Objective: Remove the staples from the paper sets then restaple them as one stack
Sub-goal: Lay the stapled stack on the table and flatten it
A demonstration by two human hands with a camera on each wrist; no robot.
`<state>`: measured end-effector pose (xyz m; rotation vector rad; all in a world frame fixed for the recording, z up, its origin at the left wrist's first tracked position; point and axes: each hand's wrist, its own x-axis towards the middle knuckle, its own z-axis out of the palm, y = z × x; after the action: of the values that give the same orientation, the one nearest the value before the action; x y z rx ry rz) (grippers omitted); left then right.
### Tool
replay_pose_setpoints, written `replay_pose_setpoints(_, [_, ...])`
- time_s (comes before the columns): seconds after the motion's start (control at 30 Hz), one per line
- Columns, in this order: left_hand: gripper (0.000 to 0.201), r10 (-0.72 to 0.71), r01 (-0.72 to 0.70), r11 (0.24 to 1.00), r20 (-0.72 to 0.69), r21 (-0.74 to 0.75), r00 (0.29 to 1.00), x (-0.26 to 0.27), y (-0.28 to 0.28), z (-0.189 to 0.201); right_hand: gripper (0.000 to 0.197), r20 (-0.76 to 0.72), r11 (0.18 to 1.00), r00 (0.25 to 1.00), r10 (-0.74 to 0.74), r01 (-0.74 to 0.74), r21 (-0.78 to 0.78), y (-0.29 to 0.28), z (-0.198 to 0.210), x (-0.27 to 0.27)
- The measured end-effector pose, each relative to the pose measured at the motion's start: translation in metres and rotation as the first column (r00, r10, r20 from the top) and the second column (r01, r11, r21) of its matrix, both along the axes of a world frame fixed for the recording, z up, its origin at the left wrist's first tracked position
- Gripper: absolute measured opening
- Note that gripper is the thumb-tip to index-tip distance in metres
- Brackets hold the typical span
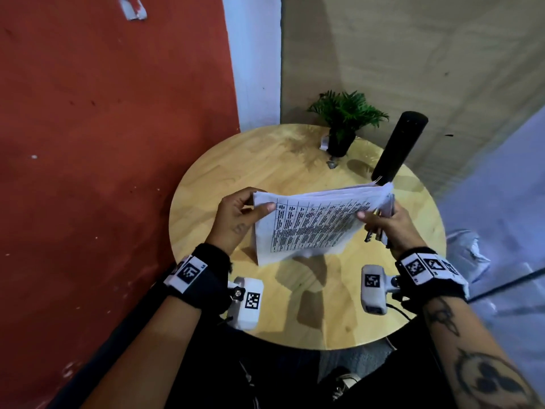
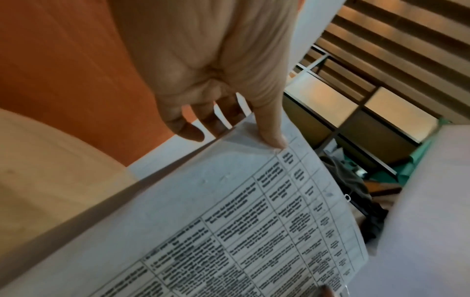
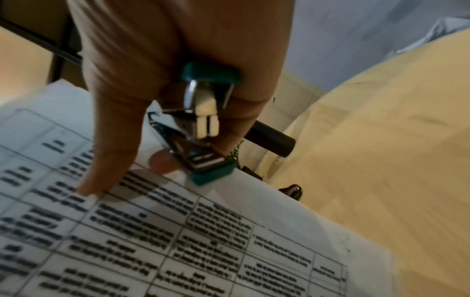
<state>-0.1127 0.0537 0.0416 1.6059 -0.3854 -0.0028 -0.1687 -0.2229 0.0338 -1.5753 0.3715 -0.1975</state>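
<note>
While both hands kept it raised above the round wooden bench (image 1: 206, 184), the stack of papers (image 1: 306, 225) hung tilted, its printed table facing the person. The left hand (image 1: 236, 219) pinched the stack's left edge, thumb on the printed face and the other fingers curled behind the sheets; the left wrist view showed the thumb (image 2: 269, 128) pressed flat on the top sheet near its corner. The right hand (image 1: 383, 222) held the opposite edge, its thumb lying on the printed face. That same hand also gripped a staple remover (image 3: 203, 128) with teal grips and metal claws, tucked between its curled fingers, as the right wrist view showed; the claws sat just above the paper's top edge, and whether they touched the sheet could not be told. In the head view the sheets fanned apart slightly at the right end, where several layers were visible.

At the far side of the bench stood a small potted plant (image 1: 345, 119) in a dark pot, with a small metallic object (image 1: 331, 164) lying just in front of it. A black cylinder (image 1: 398, 146) rose at a slant behind the papers' right end, its base hidden by them. A red wall (image 1: 103, 128) stood to the left of the bench.
</note>
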Motion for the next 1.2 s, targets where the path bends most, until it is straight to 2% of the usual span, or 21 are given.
replay_pose_setpoints(0.13, [0.012,-0.072,0.071,0.997,-0.081,-0.020,0.994,0.000,-0.001,0.001,0.020,-0.068,0.990,0.995,0.073,-0.064,0.126,-0.008,-0.007,0.011])
replay_pose_setpoints(0.27, [0.011,-0.074,0.065,0.996,-0.138,-0.066,0.988,0.004,-0.006,-0.003,0.018,-0.104,0.985,0.987,0.119,-0.104,0.139,-0.014,-0.019,0.017])
replay_pose_setpoints(0.4, [0.017,-0.059,0.029,0.991,-0.232,-0.128,0.971,0.000,-0.011,-0.025,0.012,-0.163,0.990,0.985,0.050,-0.027,0.138,-0.009,-0.036,0.016])
replay_pose_setpoints(0.5, [0.021,0.015,-0.038,0.994,-0.229,-0.098,0.973,-0.001,-0.020,-0.031,0.016,-0.166,0.999,0.986,-0.026,0.033,0.039,-0.001,-0.038,0.014])
replay_pose_setpoints(0.57, [0.023,0.046,-0.079,0.986,-0.218,-0.144,0.975,0.008,-0.025,-0.023,0.024,-0.118,0.997,0.990,-0.073,0.072,-0.007,0.001,-0.032,0.017])
replay_pose_setpoints(0.67, [0.032,0.012,-0.061,0.980,-0.249,-0.190,0.968,0.032,-0.028,-0.016,0.015,-0.039,0.995,0.994,-0.102,0.101,-0.015,-0.001,-0.022,0.018])
replay_pose_setpoints(0.7, [0.033,0.002,-0.056,0.982,-0.289,-0.180,0.957,0.040,-0.029,-0.021,0.014,-0.073,0.995,0.992,-0.101,0.099,-0.030,-0.004,-0.021,0.015])
replay_pose_setpoints(0.77, [0.033,0.024,-0.070,0.993,-0.413,-0.096,0.910,0.053,-0.032,-0.043,0.012,-0.235,0.998,0.971,-0.047,0.035,-0.054,-0.010,-0.025,0.008])
replay_pose_setpoints(0.83, [0.036,0.038,-0.043,0.999,-0.554,0.005,0.831,0.059,-0.034,-0.081,0.018,-0.400,0.995,0.916,0.020,-0.057,-0.080,-0.014,-0.043,0.001])
replay_pose_setpoints(0.9, [0.049,0.082,0.029,0.988,-0.676,0.152,0.732,0.058,-0.035,-0.118,0.023,-0.520,0.976,0.854,0.013,-0.125,-0.180,-0.013,-0.069,-0.004])
replay_pose_setpoints(0.97, [0.065,0.149,0.106,0.949,-0.721,0.296,0.677,0.053,-0.033,-0.150,0.032,-0.616,0.950,0.787,-0.042,-0.159,-0.267,-0.007,-0.098,-0.007])
replay_pose_setpoints(1.03, [0.063,0.192,0.093,0.934,-0.706,0.344,0.681,0.051,-0.034,-0.174,0.044,-0.660,0.951,0.746,-0.089,-0.134,-0.280,-0.002,-0.118,-0.009])
replay_pose_setpoints(1.1, [0.058,0.230,0.047,0.926,-0.661,0.374,0.715,0.055,-0.035,-0.185,0.047,-0.672,0.952,0.733,-0.103,-0.124,-0.281,0.001,-0.123,-0.003])
replay_pose_setpoints(1.17, [0.056,0.264,0.000,0.922,-0.628,0.387,0.732,0.067,-0.037,-0.186,0.047,-0.662,0.953,0.739,-0.127,-0.095,-0.289,0.001,-0.121,0.011])
replay_pose_setpoints(1.2, [0.053,0.271,-0.023,0.924,-0.613,0.381,0.742,0.070,-0.041,-0.175,0.048,-0.651,0.951,0.747,-0.137,-0.086,-0.298,0.000,-0.118,0.019])
